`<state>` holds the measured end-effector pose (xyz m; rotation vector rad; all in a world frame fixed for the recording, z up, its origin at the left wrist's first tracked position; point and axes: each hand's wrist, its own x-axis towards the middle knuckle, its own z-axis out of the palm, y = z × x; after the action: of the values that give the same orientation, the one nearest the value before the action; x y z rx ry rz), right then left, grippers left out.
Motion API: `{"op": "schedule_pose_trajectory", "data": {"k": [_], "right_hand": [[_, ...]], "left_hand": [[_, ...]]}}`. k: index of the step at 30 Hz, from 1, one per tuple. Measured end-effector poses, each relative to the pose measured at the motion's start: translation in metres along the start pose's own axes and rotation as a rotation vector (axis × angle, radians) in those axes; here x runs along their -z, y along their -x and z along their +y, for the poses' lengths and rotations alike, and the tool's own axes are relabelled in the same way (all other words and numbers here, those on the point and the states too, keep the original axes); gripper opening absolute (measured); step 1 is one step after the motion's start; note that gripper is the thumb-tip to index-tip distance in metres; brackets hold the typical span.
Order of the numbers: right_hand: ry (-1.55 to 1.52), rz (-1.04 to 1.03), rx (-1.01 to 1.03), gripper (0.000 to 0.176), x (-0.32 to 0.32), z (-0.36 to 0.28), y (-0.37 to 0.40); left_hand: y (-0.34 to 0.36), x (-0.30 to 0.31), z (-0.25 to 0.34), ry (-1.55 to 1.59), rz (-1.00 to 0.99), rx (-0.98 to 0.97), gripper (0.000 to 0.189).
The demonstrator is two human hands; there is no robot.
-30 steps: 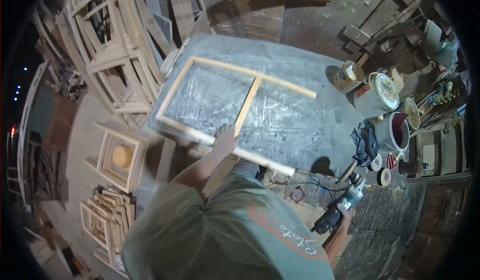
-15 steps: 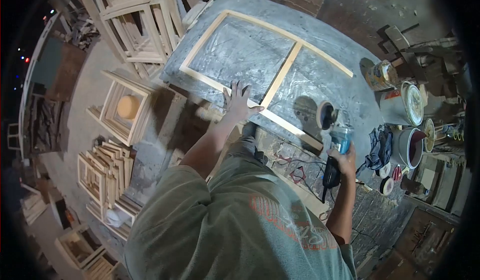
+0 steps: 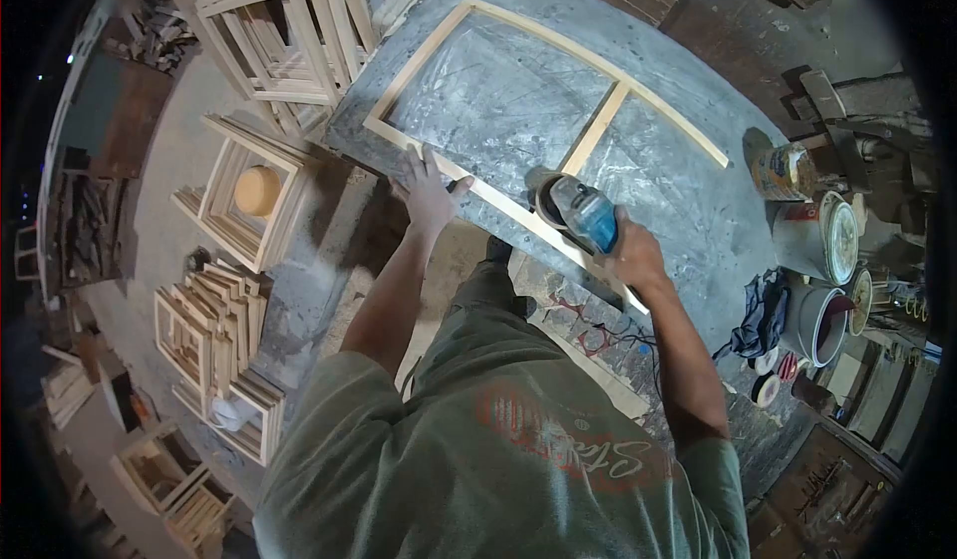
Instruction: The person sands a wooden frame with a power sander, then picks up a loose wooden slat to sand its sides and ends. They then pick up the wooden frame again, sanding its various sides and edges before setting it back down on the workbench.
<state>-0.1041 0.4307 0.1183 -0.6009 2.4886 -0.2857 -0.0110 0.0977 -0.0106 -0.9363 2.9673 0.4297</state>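
A pale wooden frame (image 3: 543, 28) lies flat on the grey worktable, with a crossbar (image 3: 596, 135) joining its two long rails. The near rail (image 3: 503, 203) runs along the table's front edge. Fingers spread, my left hand (image 3: 432, 200) rests open over that rail toward its left end. My right hand (image 3: 638, 252) is wrapped around a blue angle grinder (image 3: 596, 222). The grinder's round disc (image 3: 546, 196) sits right where the crossbar meets the near rail, covering that joint from view.
Stacked wooden frames (image 3: 214, 330) stand on the floor at left, one pile holding a round yellowish piece (image 3: 257, 191). Taller frames (image 3: 289, 40) lean behind them. Right of the table (image 3: 688, 220) are buckets (image 3: 832, 235), a tin (image 3: 783, 172) and a dark cloth (image 3: 755, 310).
My right hand has brought the angle grinder left and up, from beyond the near rail's right end onto the crossbar joint. My left hand has slid left along the rail.
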Motion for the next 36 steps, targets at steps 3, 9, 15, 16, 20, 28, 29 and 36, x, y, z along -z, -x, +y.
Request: {"op": "schedule_pose_trajectory", "data": {"k": [3,9,15,16,20,28,29,36], "right_hand": [[0.077,0.040,0.003,0.085,0.007,0.004,-0.037],[0.025,0.308,-0.074,0.085,0.047,0.059,-0.125],[0.080,0.345,-0.053,0.086,0.033,0.080,-0.127],[0.098,0.321,-0.047,0.086,0.027,0.068,-0.113],[0.109,0.160,-0.087,0.083,0.022,0.020,-0.068],[0.103,0.082,0.015,0.073,-0.006,-0.002,-0.033],[0.090,0.052,0.000,0.073,-0.005,-0.008,-0.029],[0.171,0.123,-0.020,0.073,0.000,0.011,-0.036]], "left_hand": [[-0.003,-0.009,-0.015,0.018,-0.062,0.077,0.107],[0.007,0.004,-0.011,-0.021,-0.104,0.089,0.105],[-0.001,0.000,-0.015,-0.058,-0.150,0.026,0.103],[-0.001,0.003,-0.013,-0.053,-0.158,0.026,0.102],[-0.003,-0.002,-0.016,-0.053,-0.155,0.019,0.104],[-0.005,-0.001,-0.017,-0.034,-0.187,0.029,0.106],[-0.004,-0.002,-0.017,-0.025,-0.187,0.030,0.106],[-0.002,-0.003,-0.014,-0.050,-0.188,0.015,0.103]]}}
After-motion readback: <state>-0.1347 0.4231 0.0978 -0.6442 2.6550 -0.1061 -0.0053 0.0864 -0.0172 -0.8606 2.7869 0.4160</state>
